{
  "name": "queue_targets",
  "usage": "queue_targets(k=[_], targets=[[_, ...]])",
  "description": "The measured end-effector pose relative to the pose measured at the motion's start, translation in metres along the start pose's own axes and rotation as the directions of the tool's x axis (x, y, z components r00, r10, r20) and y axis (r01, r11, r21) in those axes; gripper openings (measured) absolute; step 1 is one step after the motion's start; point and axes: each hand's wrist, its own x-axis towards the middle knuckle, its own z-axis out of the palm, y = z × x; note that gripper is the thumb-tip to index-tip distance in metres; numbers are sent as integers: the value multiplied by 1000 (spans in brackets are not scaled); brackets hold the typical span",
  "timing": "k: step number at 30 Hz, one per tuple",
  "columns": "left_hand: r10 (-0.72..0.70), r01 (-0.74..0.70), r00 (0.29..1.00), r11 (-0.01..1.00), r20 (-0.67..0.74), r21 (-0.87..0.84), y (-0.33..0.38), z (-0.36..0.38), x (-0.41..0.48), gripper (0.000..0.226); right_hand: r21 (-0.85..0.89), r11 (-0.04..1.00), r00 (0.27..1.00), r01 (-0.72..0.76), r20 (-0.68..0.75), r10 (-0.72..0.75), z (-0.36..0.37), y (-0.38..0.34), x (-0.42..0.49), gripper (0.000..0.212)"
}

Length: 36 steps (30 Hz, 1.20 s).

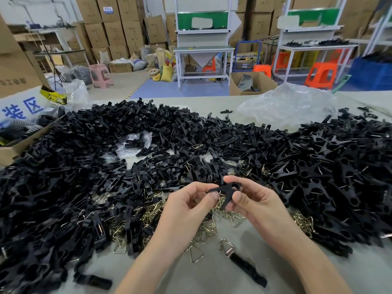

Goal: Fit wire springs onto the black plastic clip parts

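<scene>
Both hands met at lower centre of the frame over the table (pixel 212 279), sharing one black clip (pixel 224 193). The left hand (pixel 186 211) pinched the clip's long arm between thumb and forefinger; the right hand (pixel 254 200) pinched the end with the round hole, thumb below and fingers curled over the top. The clip lay across the gap between the two grips, raised above the springs (pixel 152 213), which were scattered as a brass-coloured litter just below and to the left.

The clip looked light and stiff, a hard moulded plastic that would likely take firm pressure without bending (though the thin arm might flex). Its smooth faces could slip, so holding it by the thick hub near the hole seemed soundest. The springs were probably springy and prone to tangling, best lifted by one straight side. Whether a spring was already seated on the held clip could not be told. Loose clips were heaped in a pile (pixel 84 166) filling the middle of the frame.
</scene>
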Motion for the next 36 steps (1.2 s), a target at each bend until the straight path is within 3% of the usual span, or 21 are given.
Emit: queue_targets(k=[11, 17, 25, 33, 36], targets=[[-60, 59, 992, 998, 111, 6, -2, -3, 2, 19, -99, 995, 1000, 12, -21, -14, 6, -6, -3, 41], [-96, 120, 981, 983, 166, -137, -1, -8, 4, 28, -84, 997, 1000, -1, 25, 3, 4, -6, -4, 54], [-89, 137, 985, 922, 146, -363, -2, 1, 3, 41, 95, 995, 997, -33, 75, 26, 4, -1, -2, 52], [-8, 19, 999, 970, 45, -241, 2, 4, -2, 30, 218, 974, 997, -64, 61, 52, 8, -1, -1, 59], [-12, 32, 997, 966, 76, -258, 4, 12, -4, 29, 258, 964, 996, -66, 76, 48, 9, -3, -3, 58]])
